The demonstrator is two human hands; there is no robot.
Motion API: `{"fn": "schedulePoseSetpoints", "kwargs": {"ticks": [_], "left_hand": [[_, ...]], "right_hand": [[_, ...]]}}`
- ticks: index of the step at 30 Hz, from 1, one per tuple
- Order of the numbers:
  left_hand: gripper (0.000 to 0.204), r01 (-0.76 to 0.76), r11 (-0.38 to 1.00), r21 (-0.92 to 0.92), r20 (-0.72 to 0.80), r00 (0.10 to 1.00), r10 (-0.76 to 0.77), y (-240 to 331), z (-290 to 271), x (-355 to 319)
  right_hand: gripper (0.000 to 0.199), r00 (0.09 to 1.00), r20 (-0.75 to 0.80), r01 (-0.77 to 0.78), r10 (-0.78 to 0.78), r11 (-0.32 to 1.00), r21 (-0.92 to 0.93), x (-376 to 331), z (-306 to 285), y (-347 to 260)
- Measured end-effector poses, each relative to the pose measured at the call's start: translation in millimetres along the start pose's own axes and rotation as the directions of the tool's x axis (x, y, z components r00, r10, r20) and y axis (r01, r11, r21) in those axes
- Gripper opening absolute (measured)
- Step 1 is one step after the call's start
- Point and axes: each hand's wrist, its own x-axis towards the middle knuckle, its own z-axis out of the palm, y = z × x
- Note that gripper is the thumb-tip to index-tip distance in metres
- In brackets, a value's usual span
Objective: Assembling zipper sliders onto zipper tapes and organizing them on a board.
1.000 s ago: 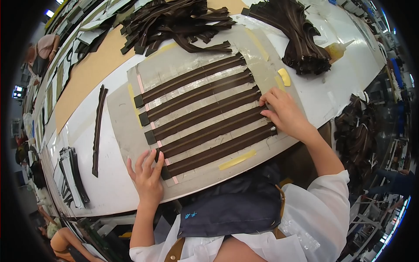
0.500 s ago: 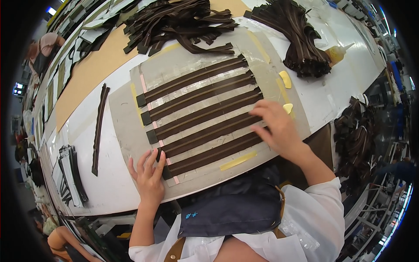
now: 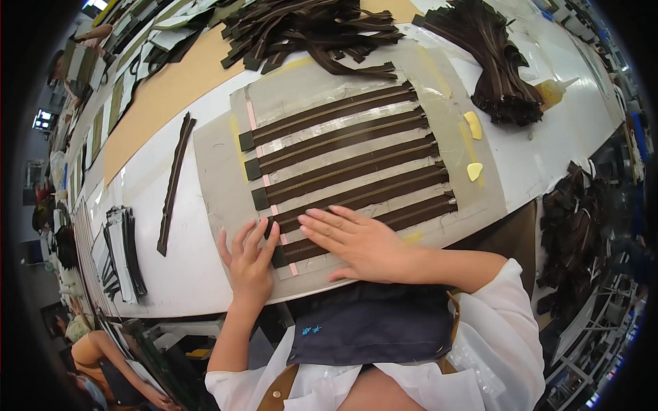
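Note:
Several brown zippers with metal teeth lie in parallel rows on a grey board; the top zipper [image 3: 332, 113] is fully in sight. Dark square tabs end each strip on the left, along a pink line [image 3: 251, 116] on the board [image 3: 212, 178]. My left hand [image 3: 251, 270] rests at the left ends of the two nearest zippers, fingers spread, fingertips on the tabs. My right hand [image 3: 363, 246] lies flat with fingers stretched, across the left half of the two nearest zippers, covering part of the lowest zipper [image 3: 425, 211].
A loose pile of zippers [image 3: 301, 34] lies behind the board, a tied bundle [image 3: 497, 68] at far right beside a glue bottle [image 3: 554, 92]. Two yellow pieces [image 3: 473, 126] sit on the board's right side. A single zipper [image 3: 176, 185] and stacked strips [image 3: 125, 253] are left.
My right hand has moved from the right ends of the zippers leftward and now lies flat on the nearest ones. My left hand stays at the tabs. The view has shifted slightly.

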Motion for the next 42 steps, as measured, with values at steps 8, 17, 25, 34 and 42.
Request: {"fn": "schedulePoseSetpoints", "kwargs": {"ticks": [8, 17, 25, 34, 42], "left_hand": [[0.059, 0.005, 1.0, -0.006, 0.002, 1.0, -0.005, -4, 0, 0], [0.061, -0.017, 0.997, 0.072, 0.042, 0.999, 0.014, 0, -4, 0], [0.059, -0.025, 0.997, 0.079, 0.045, 0.999, 0.022, -5, -5, -1], [0.054, -0.012, 1.0, 0.014, -0.016, 1.0, 0.012, -2, -1, 0], [0.055, 0.014, 1.0, 0.025, -0.007, 1.0, -0.014, -5, 1, -6]], "right_hand": [[0.09, 0.974, 0.044, -0.22, 0.221, 0.975, -0.036, -52, -52, 26], [0.088, 0.947, 0.065, -0.304, 0.315, 0.942, -0.142, -68, -63, 36], [0.092, 0.961, 0.047, -0.268, 0.274, 0.957, -0.11, -57, -70, 33], [0.093, 0.998, -0.041, 0.042, -0.039, 0.995, 0.092, 19, -9, 4], [0.095, 0.995, 0.065, -0.074, 0.077, 0.996, -0.054, -9, -30, 22]]}}
